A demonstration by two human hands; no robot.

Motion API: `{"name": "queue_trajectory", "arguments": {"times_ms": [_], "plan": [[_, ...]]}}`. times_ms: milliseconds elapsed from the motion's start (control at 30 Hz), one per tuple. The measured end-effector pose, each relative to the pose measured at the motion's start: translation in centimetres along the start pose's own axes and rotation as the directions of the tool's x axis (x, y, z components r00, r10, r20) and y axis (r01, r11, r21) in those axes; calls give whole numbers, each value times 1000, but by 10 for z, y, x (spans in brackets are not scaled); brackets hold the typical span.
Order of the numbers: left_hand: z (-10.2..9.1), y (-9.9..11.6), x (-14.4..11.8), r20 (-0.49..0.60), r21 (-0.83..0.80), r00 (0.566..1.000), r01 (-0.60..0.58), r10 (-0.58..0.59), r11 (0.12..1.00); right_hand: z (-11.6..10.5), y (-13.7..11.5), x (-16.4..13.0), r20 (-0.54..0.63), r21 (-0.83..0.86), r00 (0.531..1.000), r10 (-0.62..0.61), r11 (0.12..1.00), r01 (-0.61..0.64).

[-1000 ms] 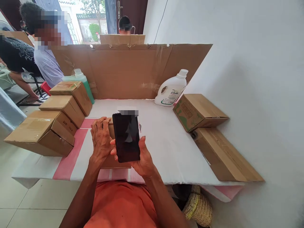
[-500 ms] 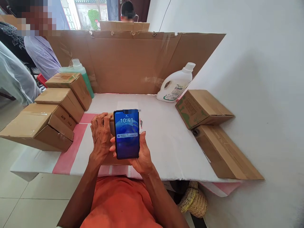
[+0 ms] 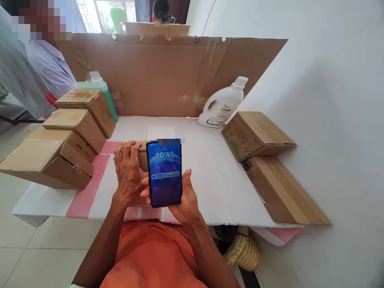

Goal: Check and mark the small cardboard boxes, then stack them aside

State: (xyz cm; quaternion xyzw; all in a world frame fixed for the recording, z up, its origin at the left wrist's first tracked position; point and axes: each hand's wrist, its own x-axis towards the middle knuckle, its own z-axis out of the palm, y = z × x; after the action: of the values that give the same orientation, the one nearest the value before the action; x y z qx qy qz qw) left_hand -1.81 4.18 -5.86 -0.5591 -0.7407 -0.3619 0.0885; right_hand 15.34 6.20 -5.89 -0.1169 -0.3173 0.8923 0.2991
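Note:
A smartphone [image 3: 165, 174] with a lit blue lock screen reading 10:41 is held upright in my right hand [image 3: 186, 204]. My right thumb runs along the phone's right edge and the fingers show at its left side. Behind the phone, a small cardboard box [image 3: 143, 160] stands near the table's front edge, mostly hidden. My left hand [image 3: 128, 168] grips this box at its left side, with fingers bent over the top edge.
Several cardboard boxes [image 3: 45, 152] stand at the left with a green jug [image 3: 110, 100] behind. On the right are a white detergent bottle [image 3: 223, 105] and two boxes [image 3: 259, 136]. A cardboard panel [image 3: 159, 76] closes off the back; a person's sleeve [image 3: 49, 60] shows beyond it.
My right hand has moved the phone slightly right and toward me. My left hand stays on the box. The person at the far left has shifted a little.

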Motion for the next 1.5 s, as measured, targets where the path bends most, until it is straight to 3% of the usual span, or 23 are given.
{"name": "queue_trajectory", "arguments": {"times_ms": [200, 267, 367, 467, 567, 667, 733, 900, 1000, 1067, 1100, 1167, 1233, 1333, 1400, 1500], "plan": [[6, -8, 9, -65, 88, 996, -62, 68, 994, -34, -16, -12, -232, -96, 961, -152, 986, 133], [7, -10, 12, -50, 76, 996, -65, 69, 995, -55, -20, -16, -347, -170, 913, -216, 972, 165], [7, -13, 16, -35, 59, 996, -81, 83, 995, -96, -23, -20, -514, -352, 794, -325, 924, 150], [7, -16, 18, -32, 54, 995, -97, 99, 994, -142, -23, -25, -628, -603, 653, -423, 795, -66], [7, -22, 20, -13, 49, 993, -116, 117, 992, -174, -25, -32, -669, -715, 546, -503, 636, -290], [9, -28, 21, -8, 25, 991, -133, 134, 991, -190, -29, -40, -672, -741, 490, -555, 525, -420], [10, -33, 20, -18, 3, 991, -129, 129, 992, -194, -34, -44, -655, -750, 478, -586, 426, -505], [16, -47, 16, -34, -90, 995, -91, 89, 992, -198, -46, -49, -598, -750, 511, -617, 205, -629], [23, -56, 19, -18, -180, 999, -47, 44, 983, -189, -45, -44, -533, -748, 491, -689, 113, -654], [29, -62, 25, 0, -264, 1000, -13, 14, 965, -173, -36, -30, -423, -818, 523, -740, 63, -572], [32, -64, 29, 9, -311, 1000, 6, -3, 950, -163, -29, -19, -366, -876, 572, -734, 64, -478], [39, -71, 36, 47, -410, 997, 72, -58, 909, -140, -10, 6, -282, -959, 722, -632, 185, -212], [44, -79, 39, 150, -529, 974, 224, -170, 818, -120, 13, 31, -245, -907, 831, -499, 422, -14], [50, -93, 27, 333, -635, 888, 461, -318, 620, -104, 42, 52, -240, -730, 883, -403, 674, 109], [53, -97, 6, 369, -656, 860, 510, -353, 556, -103, 57, 53, -235, -658, 898, -371, 741, 133], [54, -93, -36, 422, -684, 845, 534, -327, 497, -106, 70, 41, -232, -640, 909, -347, 758, 127]]}}
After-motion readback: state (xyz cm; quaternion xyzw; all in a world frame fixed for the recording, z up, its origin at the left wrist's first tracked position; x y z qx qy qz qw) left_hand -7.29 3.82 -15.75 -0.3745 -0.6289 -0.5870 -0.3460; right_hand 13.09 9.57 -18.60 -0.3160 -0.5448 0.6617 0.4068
